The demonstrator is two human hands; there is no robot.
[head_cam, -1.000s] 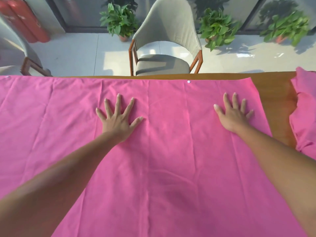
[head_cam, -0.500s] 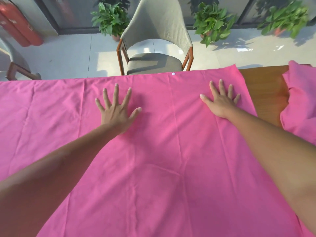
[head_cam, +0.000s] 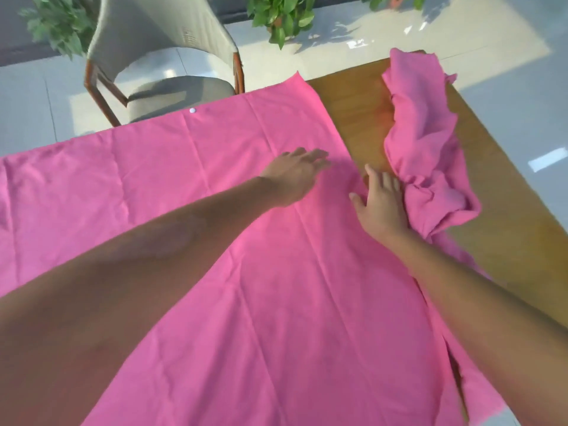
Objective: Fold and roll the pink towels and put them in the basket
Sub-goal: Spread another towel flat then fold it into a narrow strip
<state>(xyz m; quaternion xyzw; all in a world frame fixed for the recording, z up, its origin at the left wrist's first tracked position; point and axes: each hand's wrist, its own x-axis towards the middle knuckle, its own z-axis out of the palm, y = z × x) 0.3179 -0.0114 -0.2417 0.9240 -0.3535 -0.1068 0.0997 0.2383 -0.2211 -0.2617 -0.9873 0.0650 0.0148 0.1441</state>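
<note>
A: Towel, big pink one — spread towel (head_cam: pixel 172 186) is lying flat and covering most of the tabletop (head_cam: pixel 353 109), running off the left and near edges of the view. Creases are showing across it, and a small white dot (head_cam: pixel 192 110) is sitting near its far edge.

B: Tabletop?

A: Wooden, only showing bare on the right, beyond the towel's right edge.

B: Second towel?

A: Crumpled towel (head_cam: pixel 421 127), same pink, is lying bunched on that bare strip, reaching from the far right corner down toward the near side.

B: Background, quick.

A: Grey chair (head_cam: pixel 163 53) with a wooden frame is standing past the far edge, potted plants (head_cam: pixel 282 13) behind it on a pale tiled floor.

B: Hands?

A: Both arms are reaching in from the near side. Left hand (head_cam: pixel 296 175) is lying over the spread towel near its right part, fingers straight and together, gripping nothing; cannot tell if the palm is touching. Right hand (head_cam: pixel 382 201) is resting flat at the towel's right edge, fingers extended, its outer side touching the crumpled towel. The two are near each other, not touching.
</note>
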